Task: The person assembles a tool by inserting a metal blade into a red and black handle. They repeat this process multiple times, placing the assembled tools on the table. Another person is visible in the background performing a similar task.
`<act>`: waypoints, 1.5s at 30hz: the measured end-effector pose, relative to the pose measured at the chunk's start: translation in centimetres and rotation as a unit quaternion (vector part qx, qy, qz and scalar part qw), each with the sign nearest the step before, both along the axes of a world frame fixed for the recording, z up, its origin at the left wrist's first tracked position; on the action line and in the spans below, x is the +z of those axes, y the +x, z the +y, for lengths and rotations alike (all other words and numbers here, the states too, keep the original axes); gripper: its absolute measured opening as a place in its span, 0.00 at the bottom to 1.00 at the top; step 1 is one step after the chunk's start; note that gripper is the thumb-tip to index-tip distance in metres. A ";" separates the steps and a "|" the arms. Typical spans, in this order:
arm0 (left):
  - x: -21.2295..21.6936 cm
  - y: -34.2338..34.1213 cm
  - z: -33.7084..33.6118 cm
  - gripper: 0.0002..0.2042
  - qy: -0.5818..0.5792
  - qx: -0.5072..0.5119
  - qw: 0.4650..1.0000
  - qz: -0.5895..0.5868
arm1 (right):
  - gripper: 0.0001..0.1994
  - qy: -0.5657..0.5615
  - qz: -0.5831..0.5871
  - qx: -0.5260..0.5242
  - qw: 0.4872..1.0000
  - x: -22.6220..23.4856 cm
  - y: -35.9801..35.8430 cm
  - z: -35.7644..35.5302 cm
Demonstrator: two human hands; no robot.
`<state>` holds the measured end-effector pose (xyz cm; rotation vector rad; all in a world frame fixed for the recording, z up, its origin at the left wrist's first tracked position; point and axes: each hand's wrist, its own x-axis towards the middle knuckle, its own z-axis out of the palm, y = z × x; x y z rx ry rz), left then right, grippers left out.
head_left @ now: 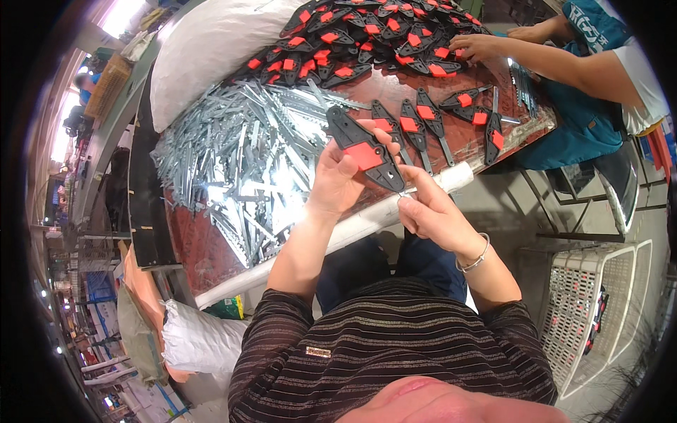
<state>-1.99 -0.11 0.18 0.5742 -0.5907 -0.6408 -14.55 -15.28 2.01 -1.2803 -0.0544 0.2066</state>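
My left hand [334,185] holds up a black, lozenge-shaped plastic piece [344,128] with a red block in its middle, thumb on the near face and fingers behind. At the piece's lower tip, my right hand [434,211] is closed in a pinch, thumb against forefinger; something thin and metallic seems to show there, too small to make out. Just beyond lie several similar black-and-red pieces [430,116], some with a flat metal strip sticking out of one end. Left of my hands spreads a heap of loose silvery metal strips [236,158].
Black-and-red pieces form a big pile [367,32] at the back, beside a bulging white sack [204,60]. A co-worker's hand [479,48] touches the pile's right side. A white roll [451,176] edges the red tabletop [201,257]. White plastic crates [582,310] stand lower right.
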 end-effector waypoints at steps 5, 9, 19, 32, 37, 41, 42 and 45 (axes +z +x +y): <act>-1.0 -1.7 -0.7 0.28 0.027 -0.007 1.000 0.013 | 0.34 -0.009 -0.078 -0.082 0.994 1.3 1.9 1.8; -1.4 -1.3 -0.3 0.30 0.038 -0.005 0.999 0.020 | 0.34 -0.024 -0.122 -0.089 0.988 0.3 2.6 2.1; -3.5 0.0 -3.1 0.14 0.109 0.097 0.958 0.245 | 0.25 -0.232 -0.095 -0.156 0.955 -2.1 2.9 -0.8; -5.5 2.9 -3.9 0.13 0.100 0.095 0.920 0.368 | 0.18 -0.792 -0.349 -0.013 0.500 -1.9 5.2 -20.3; -5.9 3.4 -3.6 0.12 0.113 0.123 0.918 0.361 | 0.27 -0.765 -0.333 -0.029 0.551 0.6 11.3 -19.3; -6.1 3.7 -3.4 0.12 0.109 0.103 0.924 0.353 | 0.27 -0.799 -0.277 0.067 0.530 -3.6 15.9 -20.8; -6.1 3.6 -3.2 0.12 0.111 0.111 0.923 0.352 | 0.27 -0.807 -0.259 0.079 0.525 -3.5 16.5 -20.7; -5.7 3.7 -3.0 0.12 0.115 0.129 0.920 0.353 | 0.27 -0.827 -0.212 0.106 0.510 -3.0 17.8 -20.2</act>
